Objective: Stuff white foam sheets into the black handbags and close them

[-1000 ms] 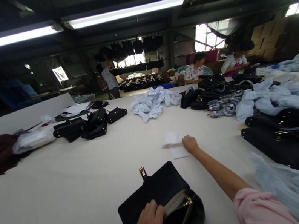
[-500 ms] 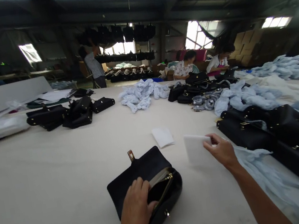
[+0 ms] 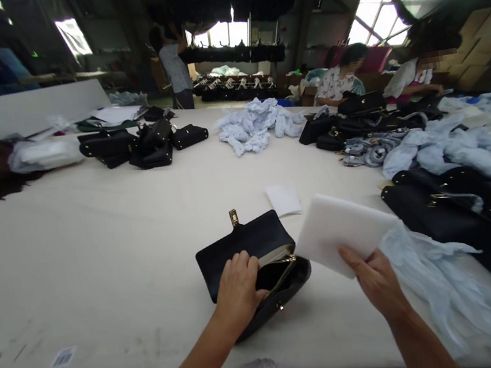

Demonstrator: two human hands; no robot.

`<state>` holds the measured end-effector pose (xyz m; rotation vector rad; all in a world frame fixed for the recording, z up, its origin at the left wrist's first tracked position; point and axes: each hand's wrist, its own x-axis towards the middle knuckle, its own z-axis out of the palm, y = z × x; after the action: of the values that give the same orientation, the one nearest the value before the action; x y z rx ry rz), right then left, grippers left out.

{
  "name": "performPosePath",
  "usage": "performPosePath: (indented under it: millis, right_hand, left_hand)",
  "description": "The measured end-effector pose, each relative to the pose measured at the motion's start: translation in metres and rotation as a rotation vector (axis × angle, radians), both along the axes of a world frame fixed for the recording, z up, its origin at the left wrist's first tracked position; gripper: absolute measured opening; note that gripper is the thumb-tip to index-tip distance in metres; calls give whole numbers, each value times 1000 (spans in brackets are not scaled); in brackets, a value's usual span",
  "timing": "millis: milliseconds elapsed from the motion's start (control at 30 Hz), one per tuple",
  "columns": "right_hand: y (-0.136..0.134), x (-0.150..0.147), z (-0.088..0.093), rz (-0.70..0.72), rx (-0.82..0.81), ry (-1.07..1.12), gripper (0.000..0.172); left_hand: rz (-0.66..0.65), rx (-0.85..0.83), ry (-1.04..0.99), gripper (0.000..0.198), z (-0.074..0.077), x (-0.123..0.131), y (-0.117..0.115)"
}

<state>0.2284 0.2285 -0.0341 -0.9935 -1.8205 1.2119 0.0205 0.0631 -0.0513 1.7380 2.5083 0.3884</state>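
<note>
A black handbag (image 3: 244, 231) lies on the pale table with its flap folded back and its zipped mouth parted. My left hand (image 3: 238, 282) grips the bag's opening edge, thumb inside and fingers over the lining side. To the right of the bag, my right hand (image 3: 377, 278) pinches a flat white foam sheet (image 3: 344, 227) between thumb and fingers, raised above the table and tilted. The fingers behind the sheet are hidden. Just beyond the bag lies a small folded white sheet (image 3: 283, 200).
Black bags (image 3: 456, 205) and crumpled pale-blue wrapping (image 3: 436, 284) cover the right side. More black bags (image 3: 149, 143) stand at the far left, by a plastic-wrapped bundle (image 3: 47, 154). A wrapping heap (image 3: 259, 124) lies at the far middle. Co-workers are behind the table.
My right hand has turned the white foam sheet so its broad face shows and brought it toward the bag. My left hand keeps its hold on the bag. The view has tilted down.
</note>
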Motion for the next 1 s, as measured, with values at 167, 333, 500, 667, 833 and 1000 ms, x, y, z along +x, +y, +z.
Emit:
performPosePath:
  millis: [167, 333, 500, 667, 833, 1000]
  right_hand:
    - [-23, -50, 7, 525, 11, 20, 29]
    - [-3, -69, 14, 773, 35, -151, 17]
    - [1, -71, 36, 873, 309, -390, 12]
    - [-12, -81, 55, 906, 610, -672, 31]
    - [-16, -98, 64, 1089, 666, -698, 49]
    - [-15, -105, 56, 1124, 594, -577, 57]
  left_hand:
    - [31, 28, -38, 39, -5, -1, -2]
    - [70, 129, -40, 26, -5, 3, -6]
    - [46, 74, -13, 7, 5, 5, -8]
    - [-1, 40, -179, 22, 15, -6, -22]
    - [95, 61, -211, 9, 17, -4, -31]
    - [160, 160, -221, 11, 11, 0, -32]
